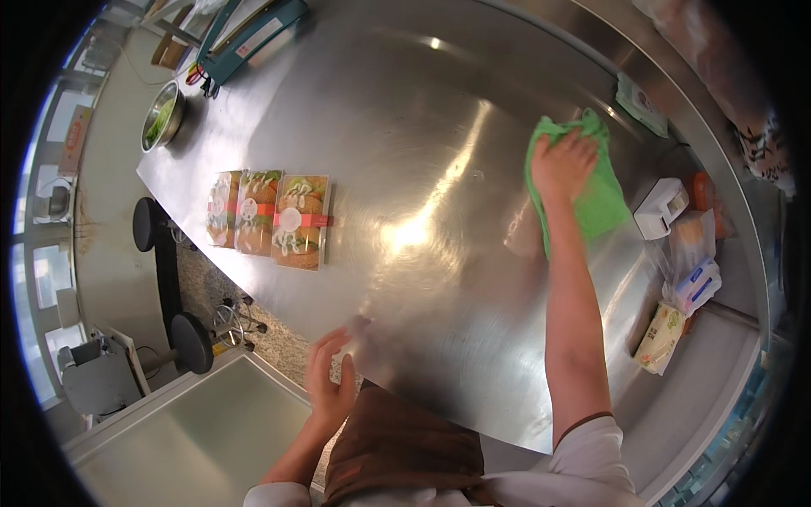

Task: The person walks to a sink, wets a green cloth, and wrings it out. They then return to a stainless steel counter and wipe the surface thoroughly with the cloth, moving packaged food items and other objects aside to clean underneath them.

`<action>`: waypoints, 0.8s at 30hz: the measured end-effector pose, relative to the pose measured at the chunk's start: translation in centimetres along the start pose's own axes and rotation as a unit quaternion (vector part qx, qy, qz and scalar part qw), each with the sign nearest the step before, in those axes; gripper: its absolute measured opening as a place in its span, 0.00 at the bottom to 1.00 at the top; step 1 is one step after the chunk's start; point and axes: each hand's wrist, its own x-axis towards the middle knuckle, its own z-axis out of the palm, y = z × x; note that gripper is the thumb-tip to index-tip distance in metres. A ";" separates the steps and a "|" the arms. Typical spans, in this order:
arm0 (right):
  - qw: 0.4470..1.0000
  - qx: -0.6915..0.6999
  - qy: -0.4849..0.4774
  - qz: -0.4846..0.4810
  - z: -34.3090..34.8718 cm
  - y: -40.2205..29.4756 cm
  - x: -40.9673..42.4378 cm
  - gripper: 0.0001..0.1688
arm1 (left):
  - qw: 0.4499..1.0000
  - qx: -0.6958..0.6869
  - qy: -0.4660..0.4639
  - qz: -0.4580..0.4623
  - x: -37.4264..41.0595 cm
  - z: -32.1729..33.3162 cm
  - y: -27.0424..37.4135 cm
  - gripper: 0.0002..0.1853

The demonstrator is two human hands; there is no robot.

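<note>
A green cloth (602, 196) lies spread on the stainless steel table (405, 127), towards the right. My right hand (566, 166) presses flat on its upper part, arm stretched out. Near the table's front edge, my left hand (332, 374) hangs with fingers apart and holds nothing. Three clear packages of filled buns with red bands stand side by side left of the middle; the nearest to the centre is a package (301, 222) with a round pale label.
A steel bowl of green leaves (163, 117) and a teal bag sealer (253, 38) are at the upper left. Along the right lie a white tape dispenser (660, 208), tissue packs (659, 336) and a wipes pack (641, 104). Black stools (192, 342) stand beyond the left edge.
</note>
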 end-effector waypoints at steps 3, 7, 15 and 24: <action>0.998 0.034 -0.013 -0.058 -0.9 -7.6 -0.5 0.45 | 1.000 -0.014 -0.006 -0.004 -0.1 -1.2 -0.9 0.16; 0.978 0.116 -0.015 -0.175 -2.0 -17.5 -0.9 0.42 | 0.996 -0.062 -0.056 0.021 0.5 -1.7 -0.5 0.15; 0.894 0.229 -0.089 -0.375 -7.4 -19.0 -10.4 0.35 | 0.999 -0.040 -0.016 0.022 3.5 -5.1 -8.0 0.13; 0.899 0.216 -0.212 -0.316 -13.5 -11.8 -20.3 0.37 | 0.988 -0.039 0.143 -0.036 9.5 -8.8 -15.4 0.10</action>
